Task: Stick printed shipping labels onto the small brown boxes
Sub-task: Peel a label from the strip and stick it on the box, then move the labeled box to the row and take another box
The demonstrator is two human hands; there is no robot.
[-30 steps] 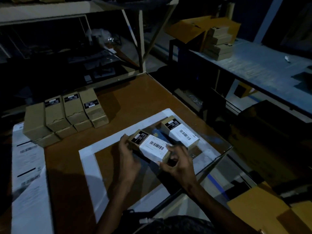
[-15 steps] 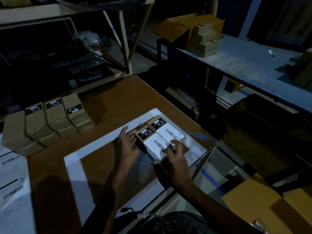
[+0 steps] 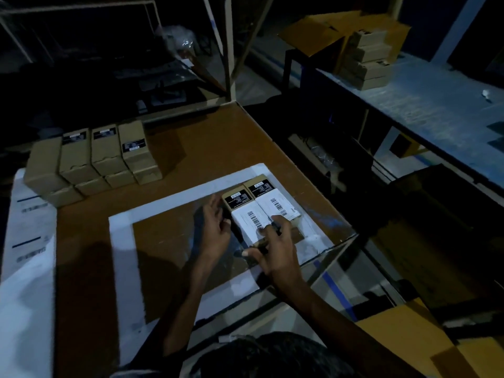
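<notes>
dim workroom, brown table [image 3: 191,148]: two small brown boxes labelled, a stack not yet done.
your right hand [image 3: 278,252] presses spread fingers flat on the near labelled box [image 3: 249,218], which touches the far labelled box [image 3: 275,199]; your left hand [image 3: 216,227] rests loosely open at its left side, gripping nothing. at far left, the unlabelled boxes [image 3: 92,159] show no white shipping labels, and label sheets [image 3: 27,241] lie beside them.

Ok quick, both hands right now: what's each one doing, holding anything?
Left hand: open, fingers against the side of the near labelled box, not gripping.
Right hand: open, fingertips pressing on that box's white label, holding nothing.
</notes>
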